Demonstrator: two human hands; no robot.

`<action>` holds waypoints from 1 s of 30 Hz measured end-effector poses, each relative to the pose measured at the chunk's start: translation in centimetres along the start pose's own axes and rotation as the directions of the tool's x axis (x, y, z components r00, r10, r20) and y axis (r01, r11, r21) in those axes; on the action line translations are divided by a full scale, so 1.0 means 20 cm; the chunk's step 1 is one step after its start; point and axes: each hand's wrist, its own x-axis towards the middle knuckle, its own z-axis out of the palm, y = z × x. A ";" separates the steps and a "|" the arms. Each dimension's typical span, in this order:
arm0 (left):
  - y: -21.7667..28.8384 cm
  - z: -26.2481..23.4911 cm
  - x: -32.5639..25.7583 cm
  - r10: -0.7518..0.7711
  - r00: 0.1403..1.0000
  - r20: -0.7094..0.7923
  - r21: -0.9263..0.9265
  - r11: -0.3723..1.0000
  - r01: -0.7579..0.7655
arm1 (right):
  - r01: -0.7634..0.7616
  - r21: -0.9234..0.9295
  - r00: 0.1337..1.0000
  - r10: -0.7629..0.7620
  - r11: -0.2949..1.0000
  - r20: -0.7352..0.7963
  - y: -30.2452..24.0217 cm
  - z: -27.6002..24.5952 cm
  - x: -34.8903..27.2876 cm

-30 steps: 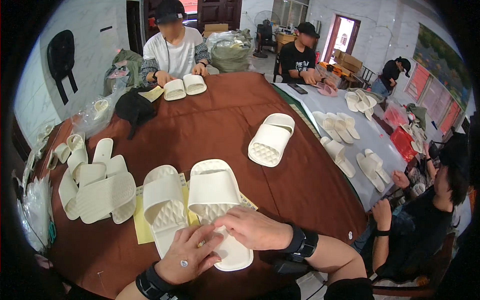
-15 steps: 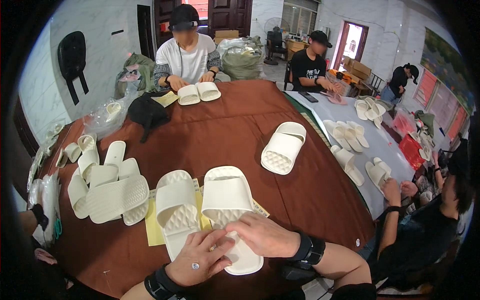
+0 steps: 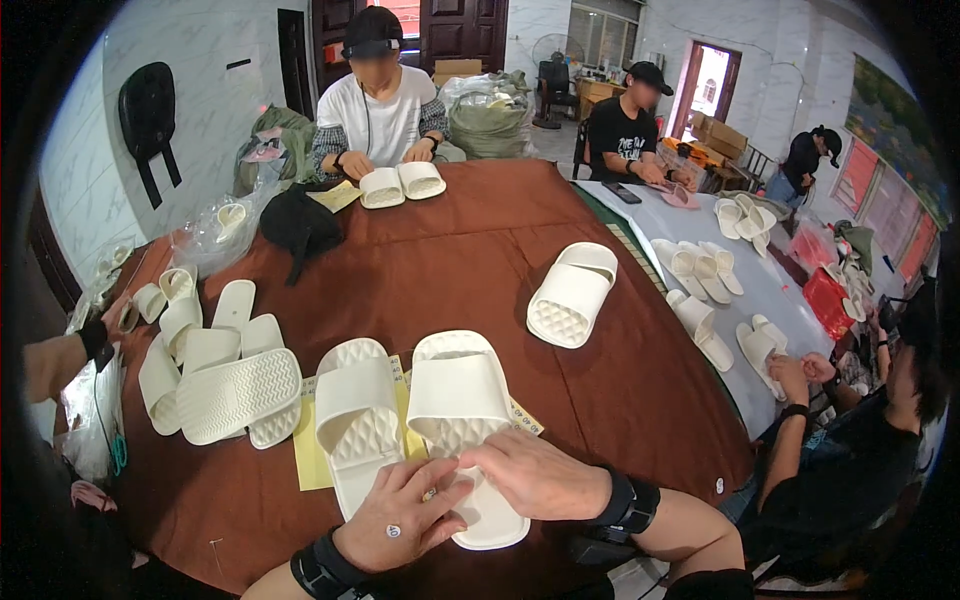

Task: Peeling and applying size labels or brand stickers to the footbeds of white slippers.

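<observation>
Two cream slippers lie side by side in front of me, the left slipper (image 3: 357, 400) and the right slipper (image 3: 458, 395), soles down over yellow sticker sheets (image 3: 314, 455). Above the right slipper's heel area, my left hand (image 3: 405, 510) has its bent fingers apart and a small round white sticker on its back. My right hand (image 3: 540, 475) reaches over the same slipper from the right, its fingers pressed together close to my left fingertips. Whatever they pinch, if anything, is hidden.
A pile of cream slippers (image 3: 240, 395) lies at left, and a stacked pair (image 3: 572, 295) sits at right of centre. A black cap (image 3: 300, 225) lies farther back. Across the table a person handles another pair (image 3: 402, 185). At far left, another person's arm (image 3: 60, 365) reaches toward the pile.
My hands stay at nearly the same spot over the right slipper. At far left, another person's arm has moved in toward the slipper pile.
</observation>
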 end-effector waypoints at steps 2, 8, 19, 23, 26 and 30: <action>0.00 0.00 0.00 0.004 1.000 -0.003 -0.002 1.000 -0.004 | 0.015 0.008 1.000 -0.015 1.000 -0.019 0.01 0.01 -0.01; 0.01 0.00 -0.01 0.001 1.000 0.010 0.017 1.000 -0.001 | 0.003 -0.019 1.000 -0.003 1.000 -0.019 0.02 0.01 0.00; 0.00 -0.01 0.01 0.006 1.000 -0.008 -0.005 1.000 -0.006 | -0.013 -0.026 1.000 0.013 1.000 -0.013 0.02 0.02 0.01; 0.01 -0.02 0.01 -0.010 1.000 0.017 -0.010 1.000 0.010 | -0.022 0.008 1.000 0.022 1.000 -0.017 0.02 0.02 0.00; 0.00 0.00 0.00 0.006 1.000 0.007 -0.002 1.000 -0.006 | -0.019 0.021 0.999 0.019 1.000 -0.025 0.01 0.02 0.00; 0.02 0.00 -0.01 0.003 1.000 0.002 -0.015 1.000 -0.003 | -0.010 0.054 0.997 0.014 0.998 -0.073 -0.01 0.02 -0.01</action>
